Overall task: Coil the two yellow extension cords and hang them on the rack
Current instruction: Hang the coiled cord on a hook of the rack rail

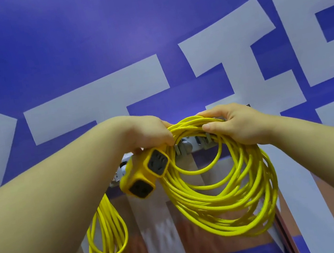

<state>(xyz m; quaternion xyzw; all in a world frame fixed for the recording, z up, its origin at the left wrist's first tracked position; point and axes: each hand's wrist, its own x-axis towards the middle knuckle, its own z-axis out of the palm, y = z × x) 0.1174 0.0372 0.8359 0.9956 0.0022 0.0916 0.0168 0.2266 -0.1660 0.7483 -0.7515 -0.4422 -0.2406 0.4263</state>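
place: workshop-like storage spot — indoors | signs: blue printed wall (101,37) with huge white letters (94,99), grey hook rack (186,148)

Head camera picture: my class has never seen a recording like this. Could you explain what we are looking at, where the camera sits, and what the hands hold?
There is no machine here. A person works with two bare hands, and the single camera is worn on the head, looking forward and down along the arms. The left hand and the right hand both grip the top of a coiled yellow extension cord, whose loops hang down below them. Its yellow socket block, with dark outlets, sticks out under the left hand. Just behind the coil is a grey rack, set against a blue wall with large pale letters. A second yellow cord hangs at lower left; its top is hidden behind the left forearm.
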